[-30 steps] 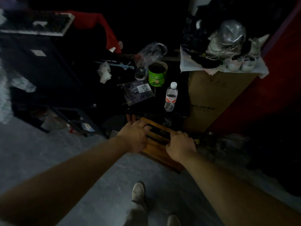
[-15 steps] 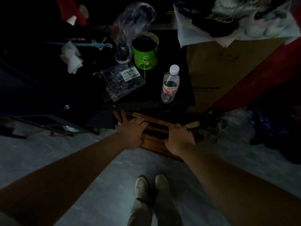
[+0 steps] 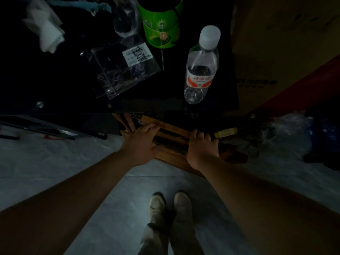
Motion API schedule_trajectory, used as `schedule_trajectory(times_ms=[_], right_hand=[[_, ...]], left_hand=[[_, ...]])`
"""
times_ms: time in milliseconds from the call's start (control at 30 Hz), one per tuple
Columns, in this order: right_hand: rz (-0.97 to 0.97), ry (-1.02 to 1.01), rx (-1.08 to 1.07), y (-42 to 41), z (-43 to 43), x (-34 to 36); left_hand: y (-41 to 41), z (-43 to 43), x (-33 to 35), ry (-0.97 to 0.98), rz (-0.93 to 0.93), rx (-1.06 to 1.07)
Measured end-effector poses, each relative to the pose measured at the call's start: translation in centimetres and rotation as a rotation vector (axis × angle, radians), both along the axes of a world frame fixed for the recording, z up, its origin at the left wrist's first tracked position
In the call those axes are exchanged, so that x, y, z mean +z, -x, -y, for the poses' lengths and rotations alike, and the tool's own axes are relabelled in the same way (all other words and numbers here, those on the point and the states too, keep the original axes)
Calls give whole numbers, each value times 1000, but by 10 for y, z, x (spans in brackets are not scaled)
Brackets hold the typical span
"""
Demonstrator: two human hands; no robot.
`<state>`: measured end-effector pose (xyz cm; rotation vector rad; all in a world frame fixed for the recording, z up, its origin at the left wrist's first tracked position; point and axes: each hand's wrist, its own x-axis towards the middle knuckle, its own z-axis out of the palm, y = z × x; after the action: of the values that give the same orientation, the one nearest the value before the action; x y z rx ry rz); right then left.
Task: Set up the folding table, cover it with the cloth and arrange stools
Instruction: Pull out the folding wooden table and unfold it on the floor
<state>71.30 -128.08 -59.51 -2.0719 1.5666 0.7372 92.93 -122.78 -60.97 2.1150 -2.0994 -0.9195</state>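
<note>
In the head view, the folded wooden table (image 3: 170,157) lay on the grey floor (image 3: 128,208), its far edge tucked under a black desk (image 3: 55,83). The left hand (image 3: 139,142) and the right hand (image 3: 202,149) each had fingers curled over its slats, gripping it. On the desk stood a water bottle (image 3: 200,67) and a green tin (image 3: 160,28), with a cardboard box (image 3: 285,43) just beside them.

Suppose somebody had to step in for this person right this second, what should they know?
Left hand: grips a slat of the folded wooden table.
Right hand: grips the same frame, further right.
Table: folded, low at the floor against the dark cabinet.
Done: nothing beyond taking hold.
Left: pull it out, unfold it, spread the cloth, place stools; cloth and stools not in view.
</note>
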Motion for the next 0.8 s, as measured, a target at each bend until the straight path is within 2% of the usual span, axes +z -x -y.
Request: schedule_trajectory(times_ms=[100,167,300,400,467,567,700,800], right_hand=[[-55,37,50,-3,-1,-1],[-83,40,94,-4,-6,0],[-92,35,104,-7,-19,4],[-85,-18,105,-10,-32,4],[-66,-53,104,-8,-39,0],[1,-96,82,-5,-47,-12],[109,-138,21,-2,-56,-26],[117,-104,-18,-4,-63,-30]], left_hand=[[3,-4,-7,30,-171,124],[7,-7,-7,-19,-306,318],[16,-8,-3,-142,-705,969],[12,-8,-7,-204,-1143,1419],[10,-9,-13,-215,-1282,1638],[6,-16,-21,-227,-1396,1784],[4,-20,-28,-186,-1645,1813],[5,-21,-29,-149,-1687,1830]])
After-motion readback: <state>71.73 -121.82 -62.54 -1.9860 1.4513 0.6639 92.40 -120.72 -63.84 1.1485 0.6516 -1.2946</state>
